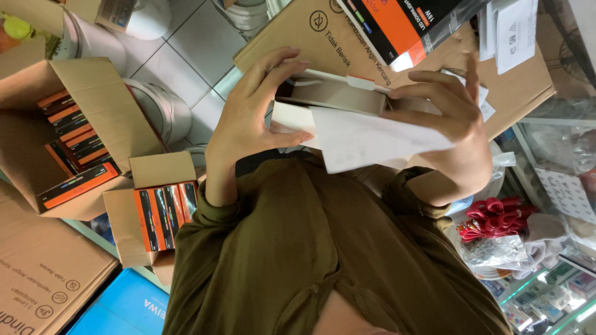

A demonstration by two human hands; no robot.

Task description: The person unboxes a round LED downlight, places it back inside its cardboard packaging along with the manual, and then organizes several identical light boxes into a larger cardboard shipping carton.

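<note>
Both hands hold a small white cardboard box (338, 93) with its lid flap open, raised in front of my olive-green shirt. My left hand (248, 118) grips the box's left end, fingers over the top and thumb underneath. My right hand (453, 130) holds the right end. A white sheet of paper (372, 139) hangs below the box's front, pressed against it at the right hand. The inside of the box is hidden.
Two open cartons (81, 142) (164, 214) at left hold several orange-and-black boxes. A large flat carton (292, 37) lies behind the hands, with an orange-and-black box (403, 25) on it. Metal pots (164, 108) stand on the tiled floor. Red cords (493, 217) and a glass display case sit at right.
</note>
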